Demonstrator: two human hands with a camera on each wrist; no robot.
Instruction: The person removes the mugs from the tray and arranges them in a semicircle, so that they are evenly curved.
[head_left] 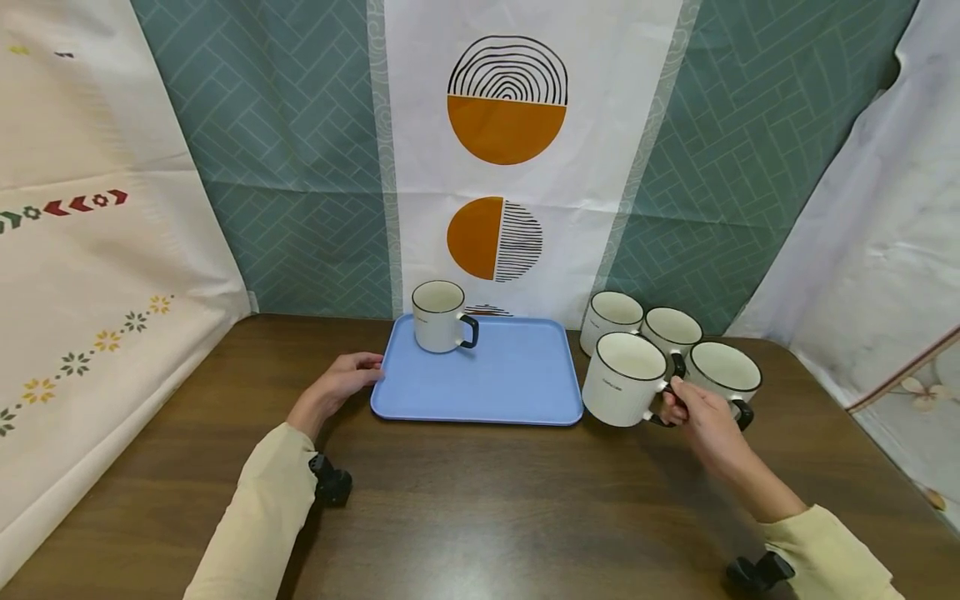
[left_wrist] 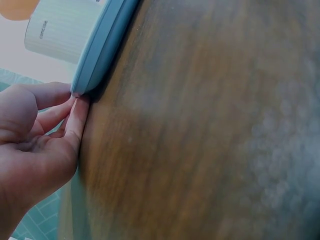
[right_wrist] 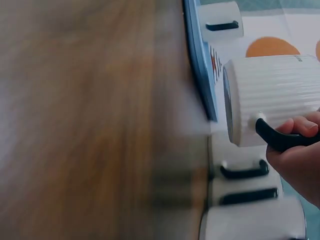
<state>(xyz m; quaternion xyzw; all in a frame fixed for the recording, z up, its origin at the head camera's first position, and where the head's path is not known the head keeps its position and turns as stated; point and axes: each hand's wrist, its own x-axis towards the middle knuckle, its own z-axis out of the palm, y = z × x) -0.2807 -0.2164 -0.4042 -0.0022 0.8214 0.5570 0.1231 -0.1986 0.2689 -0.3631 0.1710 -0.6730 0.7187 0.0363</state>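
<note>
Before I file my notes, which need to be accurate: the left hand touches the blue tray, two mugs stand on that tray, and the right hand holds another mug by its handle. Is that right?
Only the count is wrong: the head view shows one mug on the blue tray. The left hand touches that tray, and the right hand holds another mug by its handle.

At twelve o'clock I see a green-and-white curtain (head_left: 525, 179) bearing orange half-circles (head_left: 507, 131); flowered cream cloth (head_left: 97, 275) at nine, pale cloth (head_left: 885, 250) at three, brown table (head_left: 480, 508) at six.
</note>
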